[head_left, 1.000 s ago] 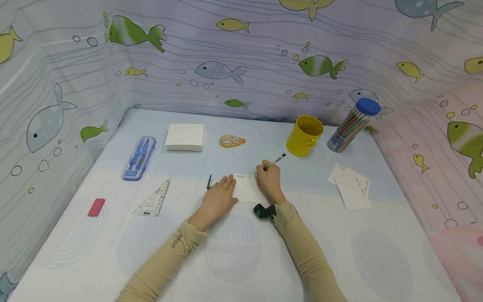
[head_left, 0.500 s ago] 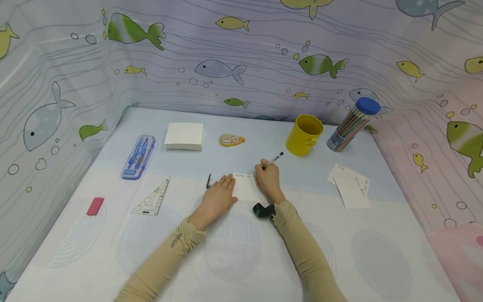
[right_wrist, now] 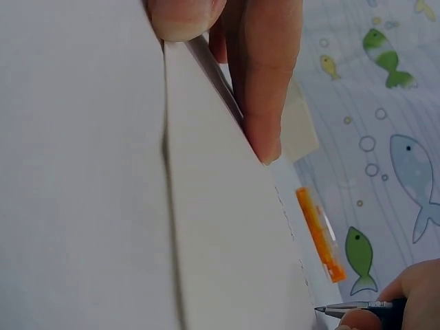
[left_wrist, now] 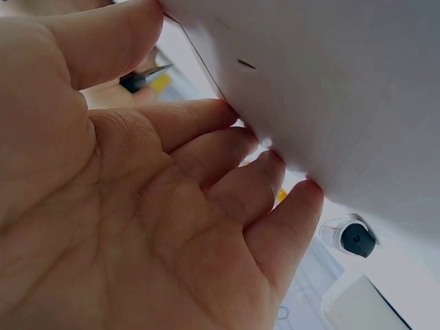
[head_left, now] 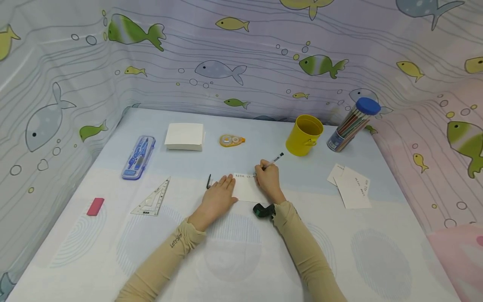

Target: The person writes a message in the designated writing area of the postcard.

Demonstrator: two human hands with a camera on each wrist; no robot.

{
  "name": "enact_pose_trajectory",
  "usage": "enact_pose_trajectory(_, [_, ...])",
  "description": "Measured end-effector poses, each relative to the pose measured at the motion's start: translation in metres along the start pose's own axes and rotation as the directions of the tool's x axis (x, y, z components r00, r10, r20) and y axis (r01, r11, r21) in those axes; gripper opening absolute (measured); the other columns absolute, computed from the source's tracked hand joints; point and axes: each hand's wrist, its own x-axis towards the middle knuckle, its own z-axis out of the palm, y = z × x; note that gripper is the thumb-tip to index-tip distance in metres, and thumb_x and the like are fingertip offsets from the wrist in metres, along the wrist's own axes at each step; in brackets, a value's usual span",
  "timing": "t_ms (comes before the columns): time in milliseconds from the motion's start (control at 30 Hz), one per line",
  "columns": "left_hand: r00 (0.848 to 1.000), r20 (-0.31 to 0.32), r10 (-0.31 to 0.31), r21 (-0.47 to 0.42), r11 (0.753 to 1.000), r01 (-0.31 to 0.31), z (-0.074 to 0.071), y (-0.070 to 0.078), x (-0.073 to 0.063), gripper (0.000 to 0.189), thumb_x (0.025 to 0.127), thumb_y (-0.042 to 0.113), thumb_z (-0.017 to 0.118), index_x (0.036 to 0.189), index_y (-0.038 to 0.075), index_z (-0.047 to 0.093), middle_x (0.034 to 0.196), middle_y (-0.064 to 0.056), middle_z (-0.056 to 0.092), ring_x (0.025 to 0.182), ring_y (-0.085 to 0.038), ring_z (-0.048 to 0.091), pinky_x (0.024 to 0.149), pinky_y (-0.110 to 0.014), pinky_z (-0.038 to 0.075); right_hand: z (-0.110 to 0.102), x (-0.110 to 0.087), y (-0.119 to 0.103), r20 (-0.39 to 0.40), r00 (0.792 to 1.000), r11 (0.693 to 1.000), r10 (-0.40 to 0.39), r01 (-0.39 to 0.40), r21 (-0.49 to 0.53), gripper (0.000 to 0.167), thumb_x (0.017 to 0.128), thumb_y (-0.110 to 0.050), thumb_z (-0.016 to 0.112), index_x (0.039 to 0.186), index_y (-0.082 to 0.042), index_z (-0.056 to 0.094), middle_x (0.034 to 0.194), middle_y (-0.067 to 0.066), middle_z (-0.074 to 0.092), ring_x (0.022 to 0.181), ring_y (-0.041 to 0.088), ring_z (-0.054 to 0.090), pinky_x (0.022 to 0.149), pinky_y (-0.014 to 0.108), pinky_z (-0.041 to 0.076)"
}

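Note:
My left hand (head_left: 219, 198) lies flat on a small white sheet of paper (head_left: 247, 191), its fingers along the sheet's left side and its thumb near the lower left corner. In the left wrist view those fingertips (left_wrist: 313, 189) touch the paper. My right hand (head_left: 269, 178) pinches a pen (head_left: 278, 158), tilted with its back end up and to the right. The right wrist view shows the pen's metal tip (right_wrist: 320, 309) at the end of a row of small dark handwriting along the paper's far edge. Just left of my left hand lies a slim black pen cap (head_left: 209, 181).
Farther back are a white paper stack (head_left: 184, 136), an orange correction tape (head_left: 232, 140), a yellow mug (head_left: 299, 140) and a pencil jar (head_left: 349, 130). Written sheets (head_left: 352, 193) lie right; a blue case (head_left: 138, 158), set square (head_left: 152, 199) and red eraser (head_left: 95, 206) lie left.

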Motion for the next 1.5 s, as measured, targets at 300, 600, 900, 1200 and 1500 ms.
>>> enact_pose_trajectory(300, [1.000, 0.007, 0.003, -0.022, 1.000, -0.003, 0.0002, 0.0010, -0.0006, 0.065, 0.096, 0.033, 0.059, 0.145, -0.004, 0.038, 0.156, -0.018, 0.033, 0.144, -0.034, 0.032, 0.117, -0.047, 0.032, -0.0005, -0.0006, 0.0015, -0.009, 1.000, 1.000, 0.007, -0.007, 0.011, 0.038, 0.090, -0.004, 0.045, 0.054, -0.013, 0.035, 0.038, -0.005, 0.036, 0.032, 0.011, 0.040, 0.033, 0.022, 0.026])
enact_pose_trajectory(600, [1.000, -0.012, 0.013, -0.003, 1.000, -0.013, 0.0013, 0.0013, 0.0010, 0.065, 0.095, 0.032, 0.060, 0.145, -0.004, 0.040, 0.155, -0.018, 0.035, 0.143, -0.034, 0.034, 0.115, -0.048, 0.034, -0.0015, 0.0007, 0.0014, -0.014, 1.000, 1.000, 0.011, -0.011, -0.008, 0.037, 0.089, -0.004, 0.045, 0.055, -0.014, 0.034, 0.039, -0.004, 0.035, 0.031, 0.010, 0.039, 0.033, 0.021, 0.026])
enact_pose_trajectory(900, [1.000, -0.019, 0.013, -0.003, 1.000, -0.013, 0.0024, 0.0019, 0.0026, 0.065, 0.094, 0.033, 0.061, 0.144, -0.004, 0.040, 0.154, -0.017, 0.036, 0.143, -0.033, 0.035, 0.115, -0.048, 0.036, -0.0025, 0.0019, 0.0037, -0.017, 1.000, 1.000, 0.018, -0.018, 0.009, 0.037, 0.089, -0.004, 0.044, 0.055, -0.013, 0.034, 0.038, -0.005, 0.034, 0.031, 0.010, 0.038, 0.034, 0.021, 0.026])
enact_pose_trajectory(1200, [1.000, -0.025, 0.015, -0.004, 1.000, -0.015, 0.0016, 0.0014, 0.0031, 0.064, 0.095, 0.032, 0.061, 0.144, -0.004, 0.041, 0.154, -0.018, 0.036, 0.143, -0.034, 0.036, 0.115, -0.048, 0.035, -0.0023, 0.0023, 0.0014, -0.031, 0.999, 1.000, 0.010, -0.010, 0.021, 0.038, 0.090, -0.001, 0.045, 0.055, -0.013, 0.034, 0.036, -0.012, 0.031, 0.030, 0.008, 0.035, 0.033, 0.022, 0.024])
enact_pose_trajectory(1500, [0.999, -0.035, 0.016, -0.011, 1.000, -0.017, 0.0036, -0.0011, 0.0017, 0.065, 0.095, 0.032, 0.061, 0.143, -0.005, 0.041, 0.153, -0.019, 0.037, 0.142, -0.035, 0.036, 0.114, -0.048, 0.036, 0.0005, 0.0016, 0.0019, -0.026, 1.000, 0.999, 0.017, -0.016, 0.038, 0.039, 0.090, -0.001, 0.044, 0.055, -0.013, 0.033, 0.038, -0.009, 0.030, 0.031, 0.007, 0.033, 0.034, 0.021, 0.025])
